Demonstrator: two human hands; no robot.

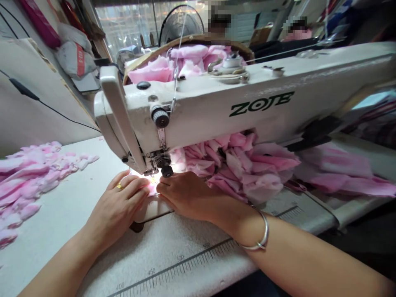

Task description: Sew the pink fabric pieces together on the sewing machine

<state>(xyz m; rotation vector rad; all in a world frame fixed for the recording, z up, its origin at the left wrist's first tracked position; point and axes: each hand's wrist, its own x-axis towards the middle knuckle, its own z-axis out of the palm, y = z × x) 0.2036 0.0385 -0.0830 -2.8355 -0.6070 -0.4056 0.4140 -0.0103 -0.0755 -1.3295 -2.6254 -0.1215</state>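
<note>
Under the lit needle area of a white ZOJE sewing machine (201,111) lies a small piece of pink fabric (152,188). My left hand (116,206), with a ring on one finger, rests on the fabric's left side with its fingers laid out flat; its thumb is mostly hidden. From the right, my right hand (188,196) has its fingers curled together at the fabric's near right edge, close to the needle. Those fingertips are partly hidden behind the hand. A heap of ruffled pink fabric (244,165) sits under the machine arm, behind my right hand.
Small pink pieces (34,177) are piled on the white table (123,255) at left. A printed ruler (192,258) runs along its front. Behind the machine stands a basket (136,68) of pink fabric, with a fan (182,25) and people farther back.
</note>
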